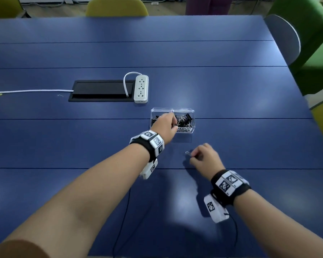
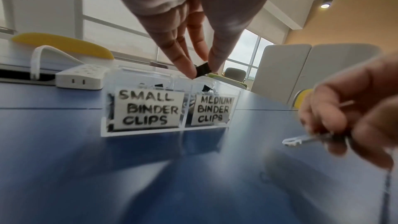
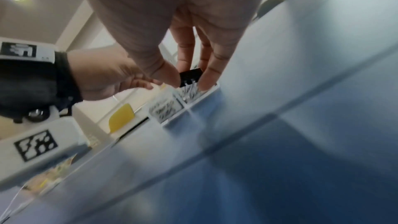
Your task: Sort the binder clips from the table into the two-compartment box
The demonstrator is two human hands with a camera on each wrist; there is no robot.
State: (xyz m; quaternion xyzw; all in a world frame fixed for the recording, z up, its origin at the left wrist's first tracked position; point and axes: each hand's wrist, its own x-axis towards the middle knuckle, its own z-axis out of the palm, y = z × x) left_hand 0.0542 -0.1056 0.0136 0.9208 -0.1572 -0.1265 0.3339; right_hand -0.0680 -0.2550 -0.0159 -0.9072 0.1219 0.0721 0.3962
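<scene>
Fingers [image 2: 183,67] and thumb of the left hand [image 1: 164,123] pinch a small black binder clip [image 2: 202,71] right over the clear two-compartment box [image 1: 191,130], which sits near the middle of the blue table [image 1: 231,90], a little toward its near edge. From the left wrist view the clip hangs just above the divider, between the compartment labelled "SMALL BINDER CLIPS" [image 2: 148,108] and the one labelled "MEDIUM BINDER CLIPS" [image 2: 213,110]; I cannot tell which side it is truly over. Both compartments already hold clips.

Nearer the table's front edge, the right hand [image 1: 206,157] pinches a second binder clip [image 3: 190,76] between thumb and fingers, lifted slightly off the table. Its wire handles [image 1: 187,153] stick out toward the box, so its long axis points roughly at the medium side. That hand is well short of the box; the left is the one already over it.

The left-hand clip looks ready to drop, probably with a slight shift to one side of the divider first. A white power strip [image 1: 141,89] lies beyond the box.
</scene>
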